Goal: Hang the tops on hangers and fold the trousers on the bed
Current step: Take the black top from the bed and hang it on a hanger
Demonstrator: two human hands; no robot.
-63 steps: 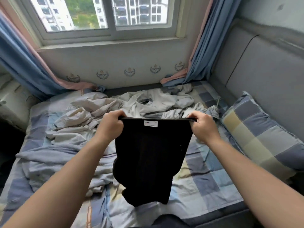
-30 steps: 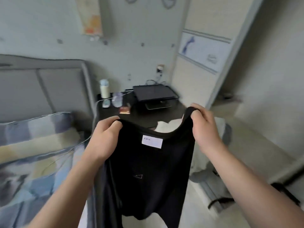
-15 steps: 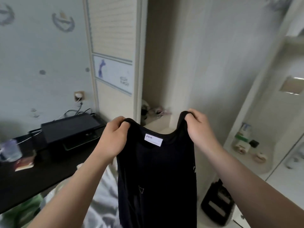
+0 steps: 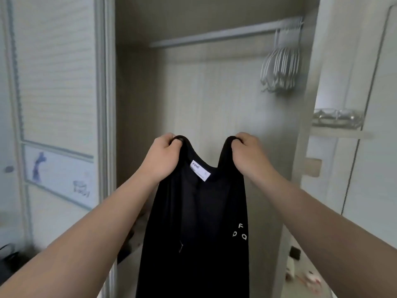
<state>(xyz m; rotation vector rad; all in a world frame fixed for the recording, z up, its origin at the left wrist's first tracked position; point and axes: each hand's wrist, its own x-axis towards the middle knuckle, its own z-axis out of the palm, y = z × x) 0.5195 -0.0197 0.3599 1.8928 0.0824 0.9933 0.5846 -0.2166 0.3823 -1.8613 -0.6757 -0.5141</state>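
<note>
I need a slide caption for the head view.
Left hand and right hand hold a black top by its shoulders before a wardrobe rail with white hangers.

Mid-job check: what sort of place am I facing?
Likely an open wardrobe: a clothes rail spans it, white hangers bunch at its right end, and the left hand and right hand hold a black top.
</note>
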